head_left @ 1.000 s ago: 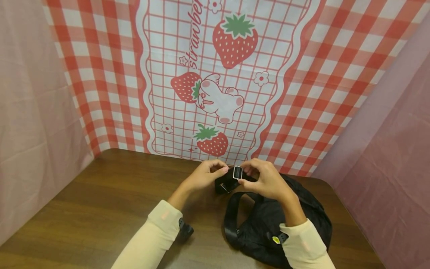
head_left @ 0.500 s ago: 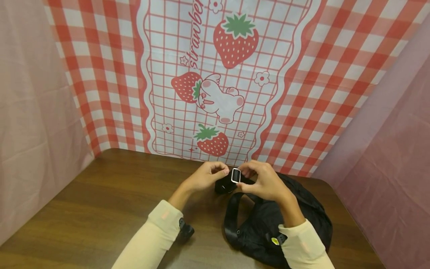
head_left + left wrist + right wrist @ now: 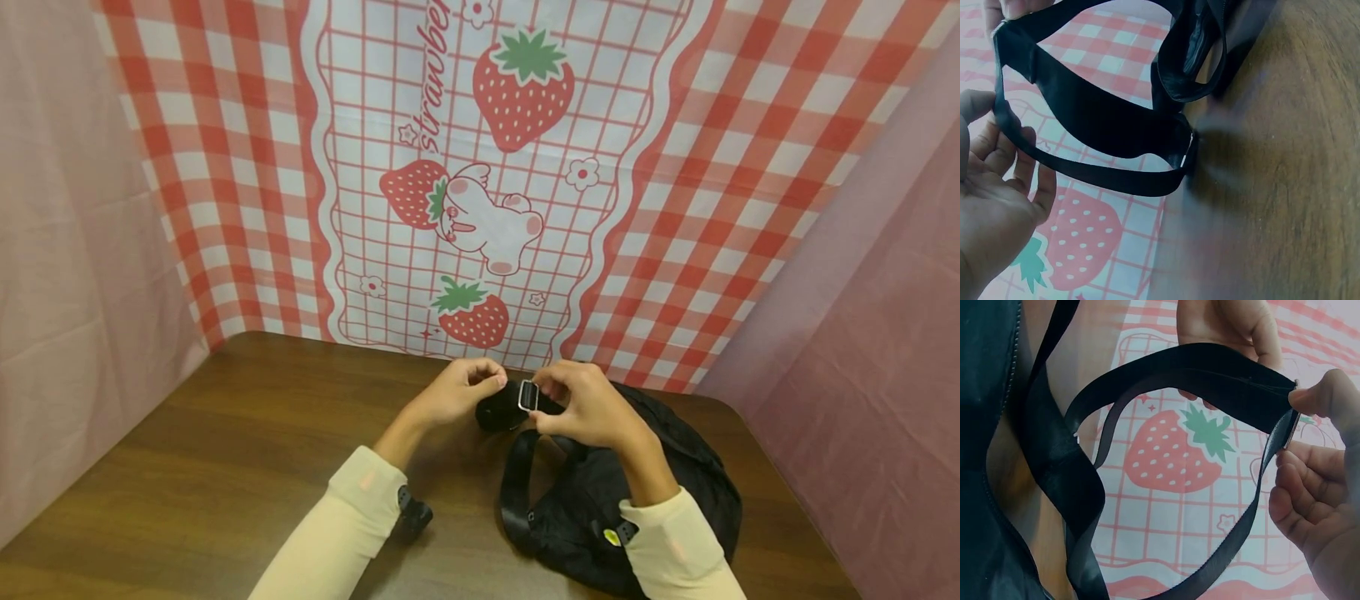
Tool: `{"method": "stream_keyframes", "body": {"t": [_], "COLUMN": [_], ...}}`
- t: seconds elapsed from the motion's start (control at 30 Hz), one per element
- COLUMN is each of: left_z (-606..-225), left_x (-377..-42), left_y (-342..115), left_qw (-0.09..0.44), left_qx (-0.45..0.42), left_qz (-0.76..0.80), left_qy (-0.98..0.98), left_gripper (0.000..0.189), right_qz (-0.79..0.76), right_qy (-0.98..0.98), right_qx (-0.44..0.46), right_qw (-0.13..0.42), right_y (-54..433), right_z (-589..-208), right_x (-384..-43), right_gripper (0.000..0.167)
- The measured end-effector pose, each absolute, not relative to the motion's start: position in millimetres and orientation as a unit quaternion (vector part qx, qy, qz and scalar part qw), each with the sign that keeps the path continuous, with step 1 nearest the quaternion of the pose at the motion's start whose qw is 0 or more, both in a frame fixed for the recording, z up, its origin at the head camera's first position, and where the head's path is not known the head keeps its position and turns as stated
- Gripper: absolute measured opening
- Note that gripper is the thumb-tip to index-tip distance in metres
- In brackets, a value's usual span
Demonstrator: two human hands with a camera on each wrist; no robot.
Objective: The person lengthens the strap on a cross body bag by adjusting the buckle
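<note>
A black bag (image 3: pixel 637 483) lies on the right of the table, its webbing strap (image 3: pixel 1091 112) raised in a loop between the hands. My right hand (image 3: pixel 588 404) pinches a silver rectangular slider buckle (image 3: pixel 528 396) on that strap by its edges, thumb and fingertips at opposite ends in the right wrist view. Just left of it, my left hand (image 3: pixel 461 392) pinches the strap between thumb and fingers, as the left wrist view shows. Lower on the loop, a second metal piece (image 3: pixel 1187 150) joins the webbing close over the table.
The brown wooden table (image 3: pixel 225 467) ends at a strawberry-printed, red-checked cloth (image 3: pixel 465 108) behind the hands. Pink cloths (image 3: pixel 82 250) hang at both sides. A wider strap loop (image 3: pixel 517 492) of the bag lies near the right forearm.
The buckle has come slightly down and turned in the right hand's fingers, and the right hand has shifted a little lower. The left hand stays almost in place. The bag has not moved.
</note>
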State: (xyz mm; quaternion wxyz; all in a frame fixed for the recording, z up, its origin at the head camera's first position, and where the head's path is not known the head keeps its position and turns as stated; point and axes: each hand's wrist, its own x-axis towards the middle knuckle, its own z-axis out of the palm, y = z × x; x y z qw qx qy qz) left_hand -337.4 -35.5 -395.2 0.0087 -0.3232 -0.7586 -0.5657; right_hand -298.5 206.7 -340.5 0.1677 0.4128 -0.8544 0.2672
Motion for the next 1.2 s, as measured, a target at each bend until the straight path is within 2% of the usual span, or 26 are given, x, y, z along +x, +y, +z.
{"method": "stream_keyframes", "body": {"t": [0.53, 0.83, 1.2], "left_z": [-396.8, -399.6, -399.7], "left_x": [-339.0, -339.3, -342.2], "left_y": [-32.6, -33.3, -39.1], "left_qw": [-0.004, -0.018, -0.025], "left_qx": [-0.348, -0.34, -0.317], "left_qz": [-0.559, -0.593, -0.608], "left_qy": [-0.752, -0.73, -0.728], "left_gripper": [0.015, 0.022, 0.023], "right_qz": [0.253, 0.278, 0.335], "right_qy": [-0.861, -0.849, -0.823], "right_qx": [0.413, 0.416, 0.408], "right_qw": [0.156, 0.173, 0.212], "right_y": [202.3, 202.4, 201.3], "right_z": [-343.4, -345.0, -347.0], "right_x": [-298.7, -299.9, -303.0], "right_gripper": [0.035, 0.034, 0.034]}}
